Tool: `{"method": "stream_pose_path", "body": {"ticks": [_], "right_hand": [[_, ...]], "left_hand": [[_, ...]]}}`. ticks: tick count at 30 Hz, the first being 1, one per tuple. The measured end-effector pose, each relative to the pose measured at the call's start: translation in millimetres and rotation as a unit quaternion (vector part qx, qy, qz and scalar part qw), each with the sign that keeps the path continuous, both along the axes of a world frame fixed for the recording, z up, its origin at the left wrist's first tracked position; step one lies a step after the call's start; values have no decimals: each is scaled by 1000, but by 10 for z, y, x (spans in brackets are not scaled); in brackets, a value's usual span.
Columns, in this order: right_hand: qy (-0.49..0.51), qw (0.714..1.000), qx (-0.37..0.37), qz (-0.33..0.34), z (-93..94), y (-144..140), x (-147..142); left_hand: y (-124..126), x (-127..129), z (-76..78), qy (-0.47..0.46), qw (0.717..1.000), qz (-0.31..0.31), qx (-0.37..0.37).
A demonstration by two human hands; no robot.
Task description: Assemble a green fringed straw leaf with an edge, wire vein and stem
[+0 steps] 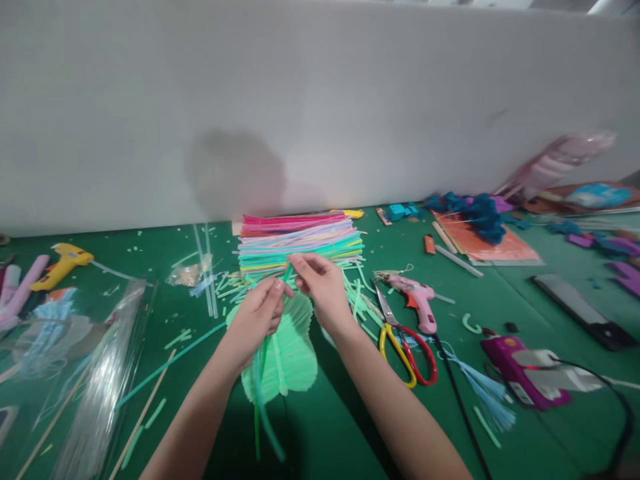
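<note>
Green straw (286, 273) is pinched at its upper end between the fingertips of the left hand (257, 319) and the right hand (320, 287), both closed on it; its lower length is hidden behind the left hand. A pale green leaf shape (293, 347) of cut straws is partly covered beneath both wrists. Just beyond the fingers a stack of coloured straws (300, 241) is seen. Scissors (403, 340) lie right of the right wrist; blurred film (95, 393) lies left.
</note>
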State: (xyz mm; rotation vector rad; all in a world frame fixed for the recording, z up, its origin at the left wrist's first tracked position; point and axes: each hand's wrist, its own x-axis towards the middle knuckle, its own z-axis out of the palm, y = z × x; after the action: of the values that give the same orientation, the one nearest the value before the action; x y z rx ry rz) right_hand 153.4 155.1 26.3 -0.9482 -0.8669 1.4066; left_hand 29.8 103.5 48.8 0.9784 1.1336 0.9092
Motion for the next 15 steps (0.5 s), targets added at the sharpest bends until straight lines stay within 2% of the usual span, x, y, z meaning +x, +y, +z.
{"method": "stream_pose_path", "body": {"ticks": [5,9,15], "right_hand": [[31,996,8,-81,79,133,289],[32,989,25,-141,164,211,565],[17,976,46,-214,221,272,894]], "left_hand": [[-28,-9,12,-66,994,-64,-53],[-29,-23,28,-142,979,-107,-103],[-15,-49,-54,-192,963,-130,-136]]}}
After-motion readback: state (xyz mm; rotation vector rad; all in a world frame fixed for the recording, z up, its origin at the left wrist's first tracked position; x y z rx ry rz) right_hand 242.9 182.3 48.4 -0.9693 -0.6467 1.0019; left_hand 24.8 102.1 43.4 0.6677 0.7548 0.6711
